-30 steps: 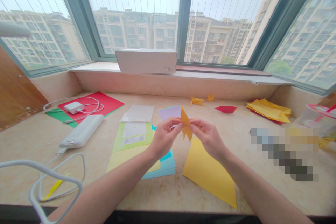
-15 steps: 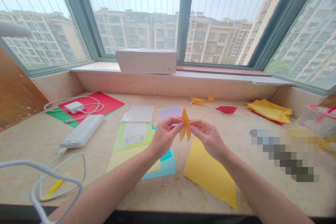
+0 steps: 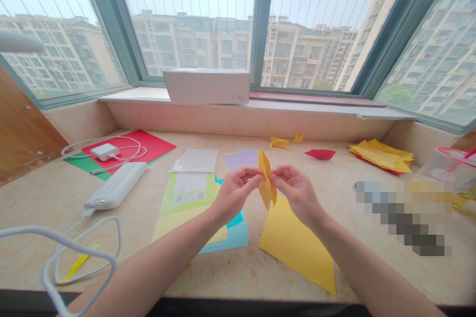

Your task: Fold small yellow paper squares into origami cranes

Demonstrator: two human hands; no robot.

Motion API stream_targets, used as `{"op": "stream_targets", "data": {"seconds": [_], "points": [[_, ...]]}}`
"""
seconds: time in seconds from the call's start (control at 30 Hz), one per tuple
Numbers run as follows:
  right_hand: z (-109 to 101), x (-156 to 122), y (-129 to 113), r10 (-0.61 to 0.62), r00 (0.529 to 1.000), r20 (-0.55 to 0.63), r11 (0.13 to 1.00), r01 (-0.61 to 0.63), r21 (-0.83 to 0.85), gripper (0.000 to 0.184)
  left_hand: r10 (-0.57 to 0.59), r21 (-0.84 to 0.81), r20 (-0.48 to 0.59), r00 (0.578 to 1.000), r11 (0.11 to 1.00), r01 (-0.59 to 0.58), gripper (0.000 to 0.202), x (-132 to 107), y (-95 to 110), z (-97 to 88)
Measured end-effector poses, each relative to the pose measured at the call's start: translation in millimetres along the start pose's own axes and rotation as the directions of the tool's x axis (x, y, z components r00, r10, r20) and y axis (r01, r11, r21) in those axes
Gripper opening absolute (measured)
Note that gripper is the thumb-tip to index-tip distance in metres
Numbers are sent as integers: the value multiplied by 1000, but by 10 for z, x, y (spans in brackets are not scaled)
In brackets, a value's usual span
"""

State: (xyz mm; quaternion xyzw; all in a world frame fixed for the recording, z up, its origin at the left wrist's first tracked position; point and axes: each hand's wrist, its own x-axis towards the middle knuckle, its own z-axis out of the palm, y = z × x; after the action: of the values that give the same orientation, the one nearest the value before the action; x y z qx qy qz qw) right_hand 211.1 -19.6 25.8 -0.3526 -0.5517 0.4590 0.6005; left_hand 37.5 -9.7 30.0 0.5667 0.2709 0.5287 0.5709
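Both my hands are raised over the stone counter and pinch a small folded orange paper shape (image 3: 267, 181) between them. My left hand (image 3: 233, 194) grips its left side with thumb and fingers closed. My right hand (image 3: 296, 191) pinches its right side. The paper stands upright, its point up and a longer flap hanging down. Under my hands lie a yellow paper sheet (image 3: 297, 245) and a stack of coloured sheets (image 3: 208, 215) with blue, green and pale yellow showing.
A white power bank (image 3: 116, 185) with cables lies at the left, a charger (image 3: 105, 151) on red and green sheets behind it. A white box (image 3: 207, 86) sits on the sill. Small folded paper pieces (image 3: 279, 142), a red piece (image 3: 320, 154) and a yellow stack (image 3: 380, 156) lie at the back right.
The orange paper has been turned and worked between my fingers; its lower flap now hangs lower and wider. My hands stayed at about the same spot, slightly closer together.
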Motion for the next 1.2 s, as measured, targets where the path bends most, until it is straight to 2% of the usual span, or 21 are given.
{"op": "stream_targets", "data": {"seconds": [0.13,0.3,0.37,0.53,0.73,0.87,1.0,1.1,1.2], "points": [[-30,9,20,39,999,25,999,-39,-20,20,-4,-58,32,999,998,6,25,-10,-35,18],[-37,-9,75,103,978,181,990,-118,76,22,-16,-111,31,999,994,19,27,-9,-38,30],[-30,-20,74,105,973,207,986,-130,109,23,-16,-104,10,1000,994,17,26,-6,-18,28],[-15,-21,33,99,977,189,979,-129,158,23,30,-47,-13,999,998,-30,22,-5,-3,18],[-2,-25,16,114,976,184,984,-137,116,26,59,-2,-6,998,998,-59,23,-9,-34,13],[15,-36,27,117,972,204,980,-147,136,25,147,103,-16,989,984,-145,18,-17,-1,27],[11,-35,58,120,979,167,983,-141,118,26,156,209,-42,987,967,-144,17,-34,18,28],[2,-31,67,111,981,159,986,-129,105,24,129,199,-41,991,973,-119,19,-48,26,30],[10,-30,45,83,988,131,995,-90,46,22,110,124,6,994,986,-110,23,-62,34,41]]}}
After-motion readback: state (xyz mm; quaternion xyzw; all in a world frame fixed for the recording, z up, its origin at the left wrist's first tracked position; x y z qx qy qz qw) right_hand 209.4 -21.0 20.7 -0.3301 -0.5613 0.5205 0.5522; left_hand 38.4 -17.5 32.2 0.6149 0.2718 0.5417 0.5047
